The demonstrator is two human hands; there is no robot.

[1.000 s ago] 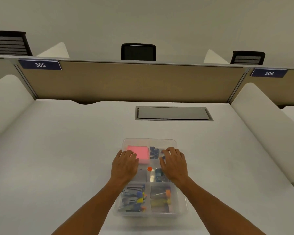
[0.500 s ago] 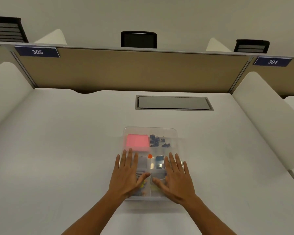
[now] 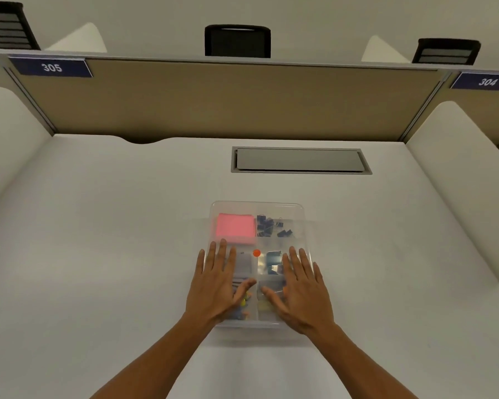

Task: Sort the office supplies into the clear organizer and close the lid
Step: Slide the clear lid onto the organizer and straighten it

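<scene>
A clear plastic organizer with a clear lid lies flat on the white desk, in the middle. Through the lid I see a pink pad of sticky notes at the far left, dark binder clips at the far right, and an orange dot near the centre. My left hand rests flat on the lid's near left half, fingers spread. On the near right half lies my right hand, equally flat. Both hands cover the near compartments, where bits of yellow and blue show.
A grey cable hatch is set into the desk behind the organizer. A tan partition with labels 305 and 304 closes off the far edge. White side panels bound the desk left and right. Black chairs stand beyond.
Both hands slid from the organizer's far half back to its near half and flattened, fingers spread. In the last half second they barely moved. The view tilted slightly.
</scene>
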